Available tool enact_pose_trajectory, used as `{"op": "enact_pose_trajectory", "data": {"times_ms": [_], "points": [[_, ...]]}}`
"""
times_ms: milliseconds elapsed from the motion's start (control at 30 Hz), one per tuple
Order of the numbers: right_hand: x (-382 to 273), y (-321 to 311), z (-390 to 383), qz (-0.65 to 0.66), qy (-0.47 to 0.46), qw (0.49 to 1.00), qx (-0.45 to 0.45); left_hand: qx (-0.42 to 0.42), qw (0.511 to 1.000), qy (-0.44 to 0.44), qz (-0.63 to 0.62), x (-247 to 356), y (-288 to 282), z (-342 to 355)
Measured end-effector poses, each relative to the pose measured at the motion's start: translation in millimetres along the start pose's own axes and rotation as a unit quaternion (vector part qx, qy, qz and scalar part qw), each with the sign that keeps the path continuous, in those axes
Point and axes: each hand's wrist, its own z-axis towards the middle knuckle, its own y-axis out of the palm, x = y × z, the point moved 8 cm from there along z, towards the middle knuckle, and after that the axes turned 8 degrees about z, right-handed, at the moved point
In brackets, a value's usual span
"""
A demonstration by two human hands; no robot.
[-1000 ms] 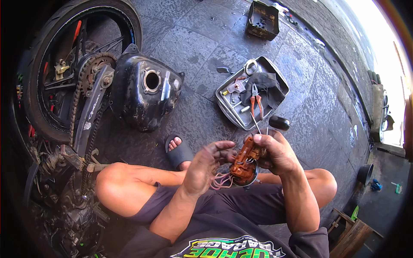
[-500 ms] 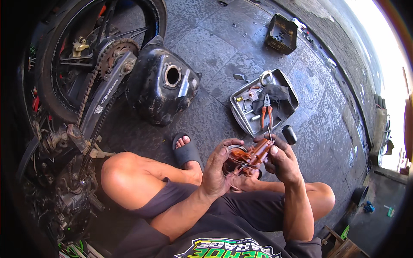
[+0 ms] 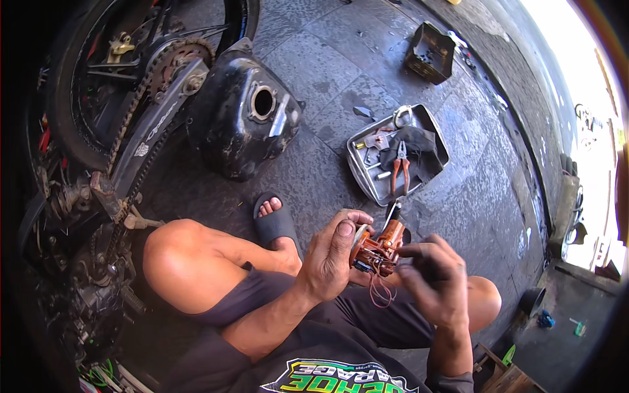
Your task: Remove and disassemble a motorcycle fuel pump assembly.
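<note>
My left hand is closed round a fuel pump, a reddish-brown plastic unit with a round flange towards my palm. Thin reddish wires dangle from its near end. At its far end a slim silver rod and a small black cylindrical piece stick out towards the tray. Just right of the pump is my right hand, somewhat blurred, its index finger reaching to the pump's side and its thumb apart; nothing shows between them. Whether that fingertip touches the pump, I cannot tell.
Ahead lies a grey tray with orange-handled pliers, a dark cloth and small parts. A black fuel tank with a round hole stands left of it. Further left are a motorcycle wheel and chain. A dark open box sits far off.
My right hand has let go of the pump's far end and drawn back to the right. The pump has turned in my left hand, with its wires now hanging down.
</note>
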Motion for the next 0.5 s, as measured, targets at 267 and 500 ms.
{"op": "enact_pose_trajectory", "data": {"times_ms": [267,500], "points": [[1,25,-3,-0.112,-0.069,0.990,-0.049,0.012,0.983,0.050,0.176,27,0,-4],[21,31,6,0.060,0.018,0.973,-0.221,-0.051,0.972,0.071,0.220,33,6,-3]]}}
